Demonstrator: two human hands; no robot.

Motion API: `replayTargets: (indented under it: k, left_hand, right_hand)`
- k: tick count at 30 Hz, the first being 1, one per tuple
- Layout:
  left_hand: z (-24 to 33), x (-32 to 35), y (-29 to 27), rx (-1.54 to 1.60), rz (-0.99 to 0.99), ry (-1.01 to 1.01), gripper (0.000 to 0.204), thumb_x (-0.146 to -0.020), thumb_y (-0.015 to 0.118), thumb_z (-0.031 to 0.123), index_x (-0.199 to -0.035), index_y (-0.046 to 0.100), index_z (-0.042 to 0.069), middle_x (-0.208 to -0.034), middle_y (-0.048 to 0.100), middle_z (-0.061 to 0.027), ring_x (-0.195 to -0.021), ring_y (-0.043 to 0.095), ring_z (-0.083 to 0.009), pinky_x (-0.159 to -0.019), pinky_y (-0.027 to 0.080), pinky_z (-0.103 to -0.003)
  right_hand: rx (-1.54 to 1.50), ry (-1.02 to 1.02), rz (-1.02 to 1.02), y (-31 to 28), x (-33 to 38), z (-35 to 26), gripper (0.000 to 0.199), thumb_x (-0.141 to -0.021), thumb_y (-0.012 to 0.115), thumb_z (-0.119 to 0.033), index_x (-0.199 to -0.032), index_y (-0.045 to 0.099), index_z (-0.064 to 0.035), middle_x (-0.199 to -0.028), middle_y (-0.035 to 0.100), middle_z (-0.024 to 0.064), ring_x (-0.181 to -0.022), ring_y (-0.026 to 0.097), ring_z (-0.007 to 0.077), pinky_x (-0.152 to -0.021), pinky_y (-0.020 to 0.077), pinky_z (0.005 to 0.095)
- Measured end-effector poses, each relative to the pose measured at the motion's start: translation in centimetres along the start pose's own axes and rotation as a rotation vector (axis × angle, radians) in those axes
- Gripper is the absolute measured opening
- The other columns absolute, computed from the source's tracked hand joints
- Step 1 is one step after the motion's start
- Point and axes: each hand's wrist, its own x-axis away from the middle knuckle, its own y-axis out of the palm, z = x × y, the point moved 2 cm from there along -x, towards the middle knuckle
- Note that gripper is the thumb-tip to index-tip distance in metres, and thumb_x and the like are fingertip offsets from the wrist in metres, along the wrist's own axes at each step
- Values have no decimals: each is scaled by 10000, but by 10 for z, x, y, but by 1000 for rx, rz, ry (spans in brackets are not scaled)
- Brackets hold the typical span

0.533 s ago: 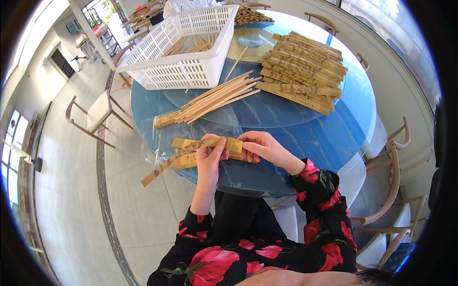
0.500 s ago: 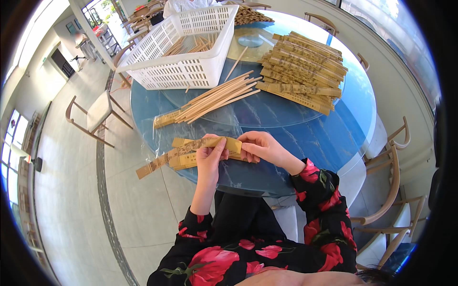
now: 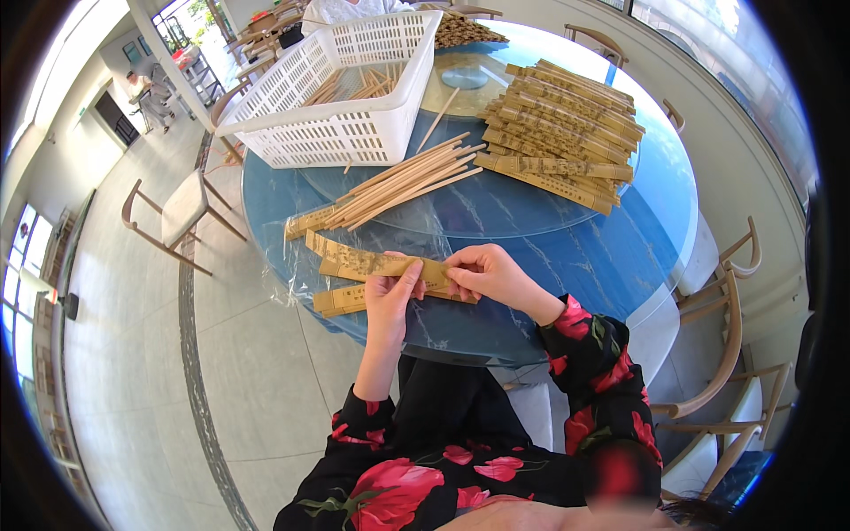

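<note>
A long brown paper chopstick sleeve (image 3: 354, 261) with dark print is held between my two hands above the near edge of the table. My left hand (image 3: 390, 294) pinches it near the middle, thumb on top. At its right end, my right hand (image 3: 480, 273) grips it between thumb and fingers. The sleeve's free left end bends up and away. Beneath, more brown paper sleeves (image 3: 340, 301) lie on the table, partly hidden by my left hand. Just beyond is a loose bundle of wooden chopsticks (image 3: 403, 188), resting partly over another sleeve (image 3: 308, 223).
A white slotted plastic basket (image 3: 328, 140) with chopsticks inside stands at the far left of the round blue table (image 3: 522, 292). Sleeves are stacked in a pile (image 3: 562, 128) at right. Clear plastic film lies by the bundle. Wooden chairs (image 3: 181, 208) surround the table; people are farther off.
The left end of the strip in my hands has swung up from hanging over the table edge to pointing away from me. Both hands stay nearly in place.
</note>
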Motion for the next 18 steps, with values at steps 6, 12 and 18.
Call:
replayTargets:
  k: [6,12,18]
  left_hand:
    - [1,0,2,-46,-17,24,77,-980,673,68,-1004,601,55,-827,629,-9,-683,589,-80,-599,452,-226]
    - [0,1,7,-49,-44,28,119,-949,684,3,-1021,597,39,-890,625,-24,-710,596,-95,-614,468,-228]
    - [-5,-1,8,-77,-114,22,146,-943,683,-10,-1046,585,22,-888,616,-26,-730,605,-99,-652,495,-243]
  right_hand:
    - [11,16,-32,1,-1,-2,144,-997,611,-116,-994,658,20,-806,686,30,-666,619,64,-552,462,210]
    - [-102,63,0,1,0,0,119,-998,598,-90,-1060,611,11,-838,669,34,-671,640,75,-559,476,205]
    - [12,-8,78,1,-1,1,99,-996,591,-67,-1050,604,15,-829,671,39,-654,637,80,-555,482,218]
